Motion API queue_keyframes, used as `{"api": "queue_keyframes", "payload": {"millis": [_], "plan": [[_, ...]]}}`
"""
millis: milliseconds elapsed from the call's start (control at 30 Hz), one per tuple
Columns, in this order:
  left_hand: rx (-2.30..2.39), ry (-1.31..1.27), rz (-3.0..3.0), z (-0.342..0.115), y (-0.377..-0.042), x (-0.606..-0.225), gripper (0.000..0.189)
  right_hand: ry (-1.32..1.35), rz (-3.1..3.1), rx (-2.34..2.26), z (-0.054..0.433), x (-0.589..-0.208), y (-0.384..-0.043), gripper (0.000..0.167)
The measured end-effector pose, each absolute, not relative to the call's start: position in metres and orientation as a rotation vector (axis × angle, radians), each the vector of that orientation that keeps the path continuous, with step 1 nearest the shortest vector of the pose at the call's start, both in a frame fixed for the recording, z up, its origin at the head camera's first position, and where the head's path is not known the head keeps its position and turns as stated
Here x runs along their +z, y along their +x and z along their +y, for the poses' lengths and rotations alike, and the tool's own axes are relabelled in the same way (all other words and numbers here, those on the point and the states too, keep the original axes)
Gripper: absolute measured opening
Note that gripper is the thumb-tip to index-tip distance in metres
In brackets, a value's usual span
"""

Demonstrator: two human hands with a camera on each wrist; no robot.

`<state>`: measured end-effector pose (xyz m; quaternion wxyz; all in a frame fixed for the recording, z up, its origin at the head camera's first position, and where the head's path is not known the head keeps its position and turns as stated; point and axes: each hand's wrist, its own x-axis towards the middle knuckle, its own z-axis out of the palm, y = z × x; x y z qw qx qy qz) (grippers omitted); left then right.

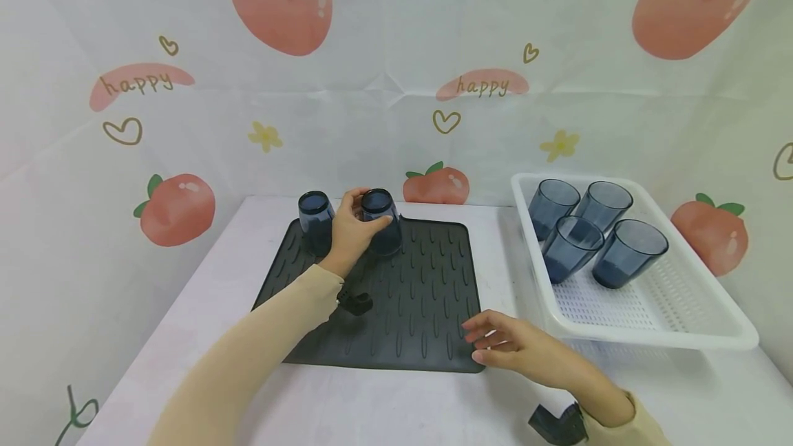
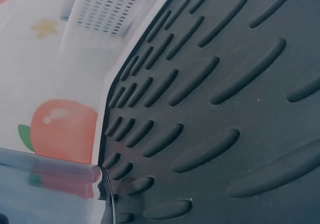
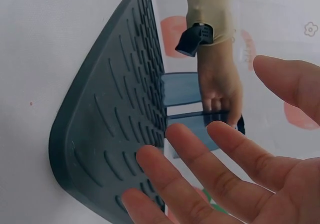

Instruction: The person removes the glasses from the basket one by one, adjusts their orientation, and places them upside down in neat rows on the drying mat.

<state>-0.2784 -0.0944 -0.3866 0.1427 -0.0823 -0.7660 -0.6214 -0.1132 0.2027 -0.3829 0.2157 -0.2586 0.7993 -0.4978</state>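
Observation:
My left hand (image 1: 352, 236) grips a blue tinted glass (image 1: 385, 236) that stands upside down near the back edge of a black ridged drying mat (image 1: 427, 308). Its thumb and fingers are around the upper part of the glass. In the left wrist view the rim end of that glass (image 2: 55, 189) shows at lower left, at the mat. Just left of this hand, a second blue glass (image 1: 316, 222) also stands inverted on the mat. Over the mat's front right corner is my right hand (image 1: 526, 353), holding nothing, fingers loosely bent and spread in the right wrist view.
To the right, a white perforated plastic basket (image 1: 675, 336) contains several more blue glasses (image 1: 628, 253), mouths up and leaning. A white printed cloth backdrop (image 1: 378, 129) rises behind the white table (image 1: 347, 405). Each wrist wears a black camera mount (image 1: 560, 425).

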Motion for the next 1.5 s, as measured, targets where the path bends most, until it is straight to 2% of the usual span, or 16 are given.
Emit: {"api": "queue_keyframes", "payload": {"millis": [567, 1500], "plan": [[-1.768, -0.131, -2.257, -0.089, -0.283, -0.394, 0.068, -0.725, 2.218, -1.381, 0.202, -0.384, -0.112, 0.041], [-1.745, -0.135, -2.277, -0.084, -0.288, -0.402, 0.065, -0.722, 2.218, -1.383, 0.202, -0.385, -0.113, 0.041]]}}
